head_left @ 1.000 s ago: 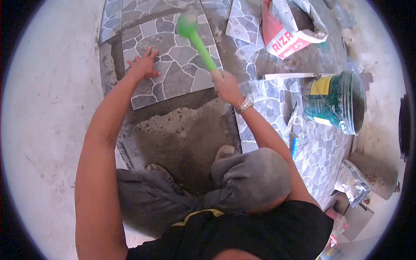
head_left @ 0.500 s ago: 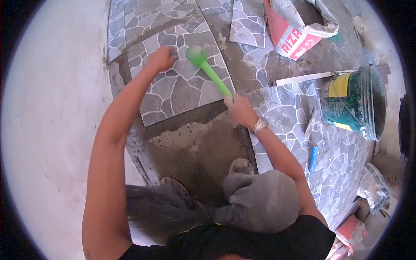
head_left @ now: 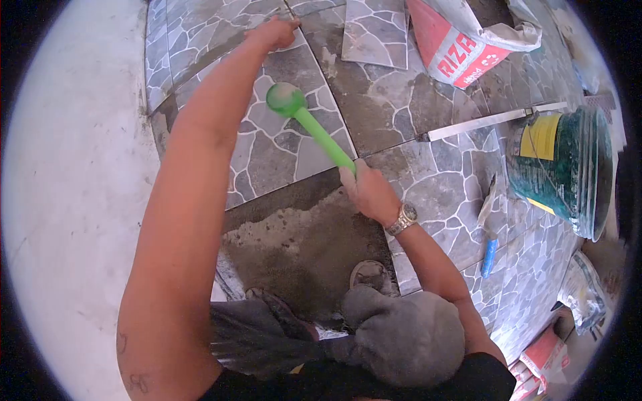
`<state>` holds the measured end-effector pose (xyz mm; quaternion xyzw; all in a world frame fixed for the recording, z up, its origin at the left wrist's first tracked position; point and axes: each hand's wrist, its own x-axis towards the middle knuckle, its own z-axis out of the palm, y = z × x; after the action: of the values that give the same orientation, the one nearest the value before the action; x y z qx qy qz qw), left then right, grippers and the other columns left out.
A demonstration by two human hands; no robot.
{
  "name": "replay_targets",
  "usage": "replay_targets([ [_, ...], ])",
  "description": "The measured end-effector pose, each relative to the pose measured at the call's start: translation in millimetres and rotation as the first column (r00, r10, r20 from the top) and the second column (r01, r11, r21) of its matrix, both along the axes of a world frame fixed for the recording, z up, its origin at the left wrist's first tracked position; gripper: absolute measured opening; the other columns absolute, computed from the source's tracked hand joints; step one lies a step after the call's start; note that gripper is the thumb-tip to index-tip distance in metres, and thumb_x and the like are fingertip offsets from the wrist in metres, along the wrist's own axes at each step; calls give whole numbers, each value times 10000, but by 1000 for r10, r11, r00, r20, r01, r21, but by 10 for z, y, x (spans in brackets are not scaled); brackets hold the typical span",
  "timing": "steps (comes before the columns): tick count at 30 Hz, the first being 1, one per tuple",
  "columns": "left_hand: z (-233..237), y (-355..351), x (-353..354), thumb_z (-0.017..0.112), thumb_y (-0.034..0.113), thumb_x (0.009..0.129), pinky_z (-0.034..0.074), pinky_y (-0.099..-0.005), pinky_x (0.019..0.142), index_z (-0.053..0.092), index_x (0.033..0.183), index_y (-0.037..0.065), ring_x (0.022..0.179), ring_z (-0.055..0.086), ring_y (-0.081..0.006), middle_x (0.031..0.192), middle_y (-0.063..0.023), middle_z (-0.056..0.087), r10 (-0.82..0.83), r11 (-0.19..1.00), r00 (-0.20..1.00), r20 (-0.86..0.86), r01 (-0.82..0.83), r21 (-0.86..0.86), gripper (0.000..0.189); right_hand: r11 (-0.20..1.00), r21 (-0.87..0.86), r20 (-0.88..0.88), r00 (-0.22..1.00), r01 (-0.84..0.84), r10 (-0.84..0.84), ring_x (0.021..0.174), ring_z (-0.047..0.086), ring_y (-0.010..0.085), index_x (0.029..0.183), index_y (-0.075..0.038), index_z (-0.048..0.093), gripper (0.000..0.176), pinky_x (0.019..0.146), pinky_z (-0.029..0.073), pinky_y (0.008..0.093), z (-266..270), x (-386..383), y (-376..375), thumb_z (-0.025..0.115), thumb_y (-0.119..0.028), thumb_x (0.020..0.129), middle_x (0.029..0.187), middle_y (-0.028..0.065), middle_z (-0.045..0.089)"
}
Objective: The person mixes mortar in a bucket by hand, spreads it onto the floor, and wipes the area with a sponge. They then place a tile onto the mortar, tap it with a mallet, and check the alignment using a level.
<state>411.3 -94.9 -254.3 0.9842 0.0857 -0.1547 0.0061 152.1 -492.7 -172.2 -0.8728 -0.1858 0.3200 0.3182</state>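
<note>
A green mallet [head_left: 321, 137] is gripped near its handle's end by my right hand [head_left: 371, 194], which wears a metal watch. Its round head [head_left: 285, 99] is over a stone-patterned floor tile [head_left: 267, 144]. My left hand [head_left: 273, 33] reaches to that tile's far corner, fingers stretched toward the joint with the neighbouring tiles. The left forearm hides much of the tile's left side. Wet grey mortar [head_left: 301, 234] lies between the tile's near edge and my feet.
At the right, a green bucket [head_left: 558, 170] lies on its side near a metal straightedge [head_left: 495, 121] and a blue-handled trowel [head_left: 489, 234]. An opened red-and-white bag [head_left: 461, 50] stands at the back, beside a loose tile [head_left: 376, 33]. A white wall [head_left: 73, 167] runs along the left.
My left hand has moved from the tile's middle to its far corner, and its fingers have straightened. The mallet is still in my right hand, nearly in place. The view has shifted slightly.
</note>
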Motion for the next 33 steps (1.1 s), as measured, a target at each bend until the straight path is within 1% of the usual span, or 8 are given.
replay_targets([
  [5, 331, 380, -1119, 600, 344, 896, 461, -439, 1004, 371, 1474, 110, 1174, 545, -460, 1272, -259, 585, -133, 940, 881, 453, 257, -225, 664, 1000, 11, 32, 999, -13, 13, 822, 620, 516, 959, 26, 559, 481, 748, 481, 605, 11, 19, -2, 468, -447, 966, 827, 328, 635],
  [7, 702, 78, -1913, 682, 488, 836, 394, -442, 1083, 350, 1460, -11, 1296, 473, -411, 1429, -242, 467, 124, 985, 991, -56, -130, -116, 865, 977, 68, 251, 952, -201, 178, 823, 622, 502, 948, 24, 564, 472, 726, 484, 581, -282, -6, -74, 476, -440, 966, 834, 312, 639],
  [12, 876, -608, -3043, 746, 615, 722, 251, -715, 1069, 137, 1564, 184, 1351, 292, -580, 1639, -108, 33, 442, 892, 875, -198, -451, -1, 1125, 978, 201, 16, 998, -61, 59, 773, 616, 439, 921, 24, 576, 447, 648, 463, 499, 149, 325, 190, 478, -409, 975, 811, 270, 623],
  [14, 967, -647, -3044, 757, 596, 721, 207, -771, 1036, 121, 1566, 205, 1346, 248, -620, 1644, -72, 17, 440, 887, 876, -200, -458, -57, 1128, 972, 209, 19, 994, -105, 103, 717, 598, 391, 901, 14, 572, 412, 608, 448, 458, 347, 531, 446, 477, -378, 985, 774, 231, 605],
  [16, 896, -586, -3018, 770, 605, 692, 188, -802, 1019, 137, 1563, 271, 1338, 259, -626, 1647, -16, 25, 428, 891, 887, -172, -446, -85, 1127, 901, 341, 445, 890, -270, 98, 611, 595, 302, 872, 10, 570, 431, 568, 426, 436, 620, 632, 775, 460, -388, 995, 646, 164, 572],
  [22, 939, -548, -3027, 781, 593, 688, 198, -804, 1015, 144, 1561, 283, 1342, 245, -629, 1646, -13, 30, 423, 889, 888, -184, -445, -106, 1124, 853, 460, 456, 890, -246, 11, 507, 549, 246, 832, 19, 566, 497, 511, 415, 429, 593, 736, 1580, 437, -431, 998, 581, 137, 553],
  [27, 1031, -560, -3026, 761, 573, 724, 213, -802, 1015, 126, 1568, 259, 1346, 247, -621, 1646, -14, 21, 421, 891, 883, -207, -445, -88, 1101, 950, 222, 280, 948, -218, 152, 737, 606, 465, 827, 39, 604, 558, 664, 447, 508, -216, 979, 1673, 420, -464, 985, 745, 291, 604],
  [33, 999, -566, -3002, 765, 561, 721, 208, -803, 1017, 120, 1569, 264, 1351, 241, -618, 1646, -9, 14, 426, 889, 879, -214, -450, -82, 1106, 941, 332, 273, 962, -72, -23, 811, 616, 491, 863, 43, 621, 575, 704, 460, 532, 370, 529, 1433, 410, -479, 978, 820, 316, 623],
])
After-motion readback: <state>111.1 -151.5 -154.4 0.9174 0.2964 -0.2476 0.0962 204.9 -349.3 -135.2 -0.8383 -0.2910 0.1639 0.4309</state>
